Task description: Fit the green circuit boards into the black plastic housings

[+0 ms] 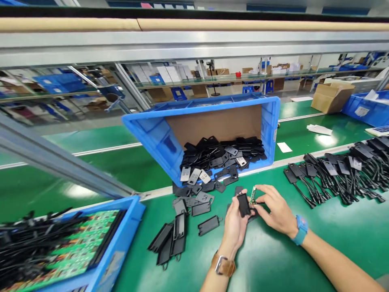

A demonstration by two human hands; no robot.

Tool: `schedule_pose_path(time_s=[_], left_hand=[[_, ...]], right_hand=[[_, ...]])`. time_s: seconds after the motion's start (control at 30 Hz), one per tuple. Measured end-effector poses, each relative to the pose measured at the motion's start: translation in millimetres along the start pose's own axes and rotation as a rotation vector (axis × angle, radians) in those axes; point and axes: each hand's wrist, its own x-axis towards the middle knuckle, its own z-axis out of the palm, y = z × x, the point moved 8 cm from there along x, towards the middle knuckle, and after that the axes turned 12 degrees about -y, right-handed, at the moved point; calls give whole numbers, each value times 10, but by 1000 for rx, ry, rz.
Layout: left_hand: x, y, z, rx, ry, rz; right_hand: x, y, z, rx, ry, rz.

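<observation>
Here, an upright green circuit-board [253,195] is pinched by the right hand [275,209] beside the black case [243,205] in the left hand [234,223].

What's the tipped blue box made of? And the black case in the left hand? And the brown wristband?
The blue box looks like glossy hard plastic, with a moulded rim. The black case is probably plastic too: dull, with thin walls. The brown wristband could be leather or imitation; it looks smooth, with a shiny, metal-looking buckle.
</observation>
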Motion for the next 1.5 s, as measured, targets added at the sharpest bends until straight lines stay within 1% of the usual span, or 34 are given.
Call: schedule_pose_path(time_s=[0.07,0.13,0.27,0.4,0.63,0.93,1.23,1.37,1.5], left_hand=[[-4,-62,-23,-11,21,-27],[-10,-92,-45,5,45,-32],[-16,-109,-32,55,46,-30],[-19,-120,-31,66,48,-24],[-22,-131,-55,82,60,-15],[-37,-121,-1,113,21,-3],[-60,-151,-21,140,38,-19],[-52,-120,-3,197,17,36],[-31,-68,-2,331,13,103]], right_hand=[[8,-115,60,-55,-101,-91],[2,-193,123,-123,-163,-128],[-11,-249,212,-237,-205,-122],[-24,-254,279,-298,-236,-118],[-46,-253,285,-319,-214,-108],[-36,-309,295,-303,-195,-95],[-54,-306,323,-345,-219,-126],[-63,-314,327,-336,-222,-124],[-62,-326,320,-323,-204,-135]])
